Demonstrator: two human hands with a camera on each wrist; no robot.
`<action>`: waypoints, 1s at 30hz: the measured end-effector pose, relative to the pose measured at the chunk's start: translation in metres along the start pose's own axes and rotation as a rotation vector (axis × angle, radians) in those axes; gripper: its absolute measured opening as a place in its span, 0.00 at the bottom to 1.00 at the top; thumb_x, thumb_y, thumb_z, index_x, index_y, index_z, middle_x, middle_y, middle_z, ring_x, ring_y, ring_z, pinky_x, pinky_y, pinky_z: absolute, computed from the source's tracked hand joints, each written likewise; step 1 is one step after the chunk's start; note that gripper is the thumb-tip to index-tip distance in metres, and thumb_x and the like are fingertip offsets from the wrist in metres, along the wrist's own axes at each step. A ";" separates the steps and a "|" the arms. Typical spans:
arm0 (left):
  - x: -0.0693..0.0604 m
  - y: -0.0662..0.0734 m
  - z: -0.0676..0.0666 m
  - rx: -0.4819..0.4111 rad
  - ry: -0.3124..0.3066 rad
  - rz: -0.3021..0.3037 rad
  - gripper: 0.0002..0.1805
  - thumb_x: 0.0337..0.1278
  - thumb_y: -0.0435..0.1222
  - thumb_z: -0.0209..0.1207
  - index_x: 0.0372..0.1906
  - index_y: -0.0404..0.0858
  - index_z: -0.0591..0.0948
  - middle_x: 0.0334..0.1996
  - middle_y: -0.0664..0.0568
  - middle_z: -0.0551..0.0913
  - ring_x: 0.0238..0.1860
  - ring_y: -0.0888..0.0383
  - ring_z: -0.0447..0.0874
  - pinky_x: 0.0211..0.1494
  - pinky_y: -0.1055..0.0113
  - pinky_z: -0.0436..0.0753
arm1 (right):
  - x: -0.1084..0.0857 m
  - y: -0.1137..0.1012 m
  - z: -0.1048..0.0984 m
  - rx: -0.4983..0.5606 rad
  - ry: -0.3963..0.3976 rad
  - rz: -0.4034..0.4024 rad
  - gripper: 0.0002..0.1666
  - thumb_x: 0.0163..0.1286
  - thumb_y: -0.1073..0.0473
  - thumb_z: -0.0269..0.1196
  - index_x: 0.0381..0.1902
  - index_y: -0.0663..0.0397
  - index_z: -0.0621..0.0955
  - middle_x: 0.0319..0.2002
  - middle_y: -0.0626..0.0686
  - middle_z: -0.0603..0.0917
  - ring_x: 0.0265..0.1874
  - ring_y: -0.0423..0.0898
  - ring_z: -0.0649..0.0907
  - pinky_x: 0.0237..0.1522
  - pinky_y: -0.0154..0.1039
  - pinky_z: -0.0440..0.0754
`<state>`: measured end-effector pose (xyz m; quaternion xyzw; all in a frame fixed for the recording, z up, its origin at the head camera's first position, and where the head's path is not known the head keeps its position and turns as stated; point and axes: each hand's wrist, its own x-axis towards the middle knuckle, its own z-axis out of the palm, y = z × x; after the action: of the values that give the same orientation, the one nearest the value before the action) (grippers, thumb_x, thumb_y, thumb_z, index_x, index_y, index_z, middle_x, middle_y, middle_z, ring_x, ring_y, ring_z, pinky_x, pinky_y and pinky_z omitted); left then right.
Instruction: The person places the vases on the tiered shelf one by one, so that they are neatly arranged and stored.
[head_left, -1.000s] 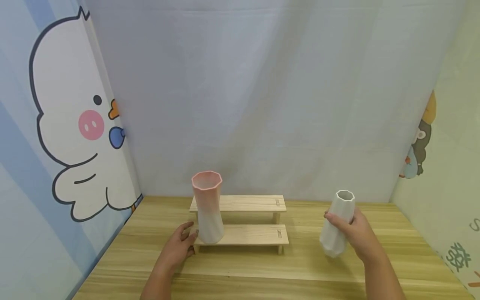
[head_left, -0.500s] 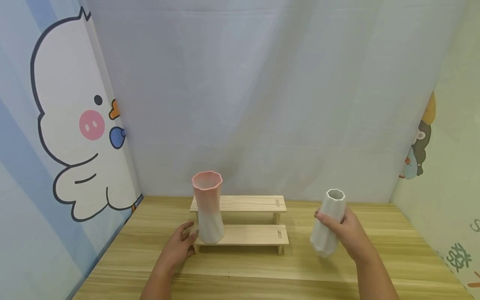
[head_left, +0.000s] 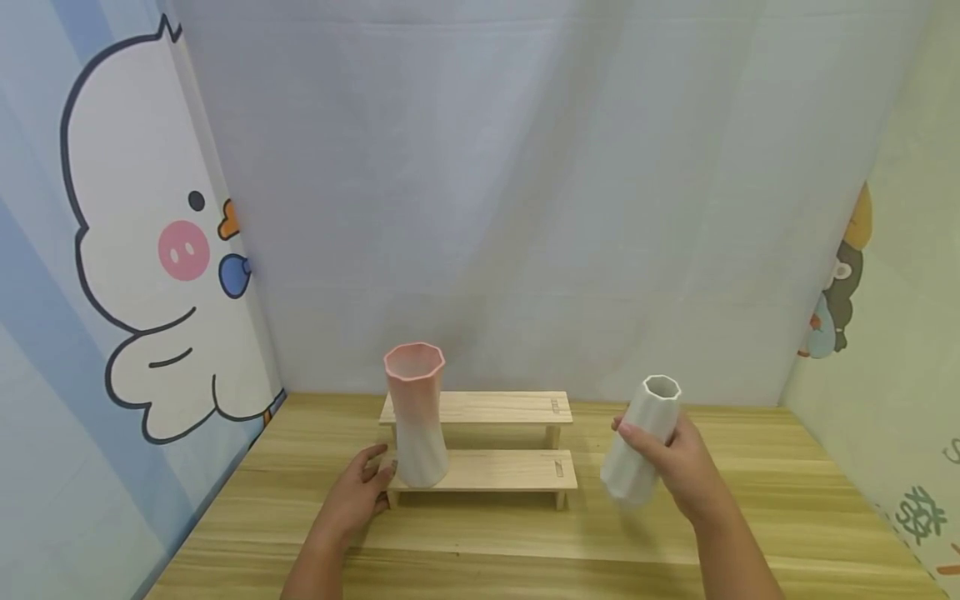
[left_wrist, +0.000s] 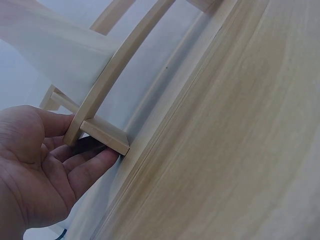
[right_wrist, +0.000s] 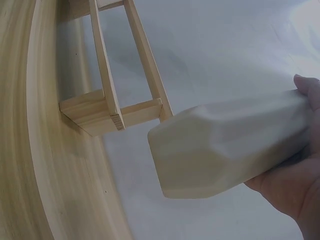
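Note:
A white faceted vase (head_left: 641,437) is held tilted above the table by my right hand (head_left: 686,471), its fingers and thumb wrapped round the middle. In the right wrist view the base of the white vase (right_wrist: 200,155) faces the camera, apart from the shelf. My left hand (head_left: 358,493) grips the left end of the two-tier wooden shelf (head_left: 502,471). Seen from the left wrist, the left hand's fingers (left_wrist: 87,172) curl around the shelf's leg and board end. A pink-and-white vase (head_left: 420,417) stands upright at the left of the lower tier.
The wood-grain table (head_left: 600,558) extends under everything. Behind it hangs a pale grey cloth (head_left: 525,208). A cartoon-printed panel (head_left: 150,250) rises on the left, and a pale green printed one (head_left: 900,375) on the right.
The right hand has carried the white vase leftward, closer to the shelf. My left hand, the shelf and the pink-and-white vase have stayed in place.

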<state>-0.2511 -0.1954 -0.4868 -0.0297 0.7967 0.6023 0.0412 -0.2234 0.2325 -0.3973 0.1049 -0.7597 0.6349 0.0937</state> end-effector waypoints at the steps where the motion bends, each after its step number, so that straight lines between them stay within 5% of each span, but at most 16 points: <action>1: 0.000 0.000 0.000 0.002 -0.001 0.000 0.30 0.74 0.40 0.50 0.75 0.40 0.59 0.70 0.24 0.60 0.65 0.33 0.71 0.57 0.49 0.82 | 0.000 0.000 0.001 0.004 0.003 -0.006 0.21 0.70 0.59 0.63 0.56 0.56 0.70 0.45 0.55 0.82 0.44 0.49 0.82 0.46 0.49 0.81; 18: 0.002 -0.003 0.001 0.002 0.002 -0.003 0.31 0.73 0.43 0.52 0.75 0.42 0.58 0.71 0.27 0.60 0.64 0.35 0.72 0.58 0.49 0.82 | 0.003 -0.003 0.021 0.048 0.015 -0.072 0.16 0.69 0.61 0.63 0.51 0.56 0.73 0.45 0.59 0.82 0.43 0.49 0.82 0.45 0.48 0.82; 25: 0.001 -0.003 0.001 -0.007 0.007 0.000 0.31 0.73 0.42 0.52 0.75 0.41 0.59 0.70 0.26 0.61 0.63 0.35 0.73 0.57 0.50 0.82 | 0.005 -0.002 0.030 0.055 0.033 -0.067 0.19 0.68 0.61 0.64 0.52 0.60 0.72 0.43 0.53 0.83 0.42 0.47 0.82 0.45 0.48 0.83; 30: 0.002 -0.003 0.001 -0.019 0.007 0.004 0.30 0.73 0.41 0.52 0.74 0.41 0.59 0.70 0.26 0.62 0.62 0.36 0.75 0.57 0.51 0.82 | 0.007 -0.002 0.038 0.065 0.044 -0.084 0.18 0.68 0.61 0.65 0.51 0.58 0.73 0.45 0.60 0.82 0.42 0.48 0.82 0.45 0.47 0.83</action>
<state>-0.2524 -0.1950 -0.4904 -0.0308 0.7911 0.6097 0.0368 -0.2302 0.1946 -0.4006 0.1256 -0.7313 0.6569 0.1334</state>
